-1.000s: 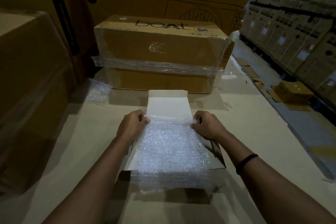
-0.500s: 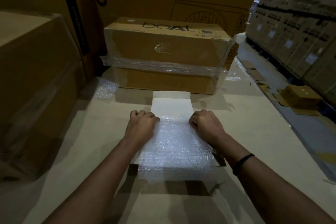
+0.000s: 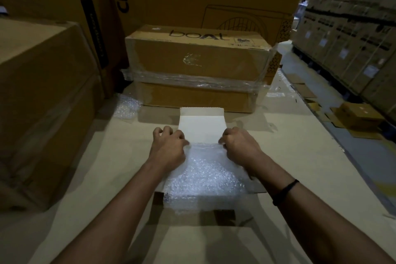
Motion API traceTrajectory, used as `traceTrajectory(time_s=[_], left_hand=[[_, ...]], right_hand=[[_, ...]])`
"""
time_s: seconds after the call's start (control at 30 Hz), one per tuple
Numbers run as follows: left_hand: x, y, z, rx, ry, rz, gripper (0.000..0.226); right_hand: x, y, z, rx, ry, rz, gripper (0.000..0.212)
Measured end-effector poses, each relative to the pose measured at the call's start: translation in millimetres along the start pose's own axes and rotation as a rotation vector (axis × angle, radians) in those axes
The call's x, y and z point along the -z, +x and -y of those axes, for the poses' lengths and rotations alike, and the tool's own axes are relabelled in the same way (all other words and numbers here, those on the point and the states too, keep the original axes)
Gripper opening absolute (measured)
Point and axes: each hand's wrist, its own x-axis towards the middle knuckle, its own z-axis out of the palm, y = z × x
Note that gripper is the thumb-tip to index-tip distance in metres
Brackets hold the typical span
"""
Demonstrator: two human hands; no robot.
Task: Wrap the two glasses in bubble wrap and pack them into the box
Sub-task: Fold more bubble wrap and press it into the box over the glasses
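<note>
A small open cardboard box with a white inner flap lies on the table in front of me. A sheet of bubble wrap covers its opening. My left hand holds the sheet's far left corner with curled fingers. My right hand holds the far right corner the same way. Both hands sit at the box's far edge, knuckles up. No glass shows; whatever lies under the wrap is hidden.
A taped "boat" carton stands just behind the small box. Large cartons wall the left side. A scrap of bubble wrap lies at back left. The table edge runs along the right, with stacked boxes beyond.
Both hands have pushed the far edge of the bubble wrap down toward the box, rolling from a fingertip pinch to knuckles-up fists. The sheet now lies lower and flatter.
</note>
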Motion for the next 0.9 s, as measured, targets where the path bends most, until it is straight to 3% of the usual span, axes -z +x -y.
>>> traceTrajectory(time_s=[0.07, 0.17, 0.47, 0.63, 0.77, 0.9], left_hand=[[3.7, -0.6, -0.7, 0.001, -0.078, -0.040, 0.051], [3.6, 3.1, -10.0, -0.058, -0.107, 0.107, 0.057], [-10.6, 13.4, -21.1, -0.064, -0.042, 0.274, 0.041], [-4.8, 14.8, -20.7, -0.014, -0.118, 0.267, 0.042], [2.2, 9.3, -15.4, 0.135, -0.011, 0.022, 0.042], [-7.8, 2.8, -5.9, 0.142, 0.061, 0.141, 0.036]], right_hand=[[5.2, -0.5, 4.9, -0.014, 0.118, -0.018, 0.043], [6.5, -1.3, 19.0, 0.030, 0.132, 0.128, 0.044], [8.1, 16.3, 29.1, -0.006, 0.029, 0.227, 0.034], [5.5, 22.7, 32.9, -0.078, 0.059, 0.407, 0.030], [0.8, 33.4, 23.7, -0.076, 0.149, 0.512, 0.028], [14.3, 37.6, 21.5, -0.097, 0.181, 0.425, 0.035]])
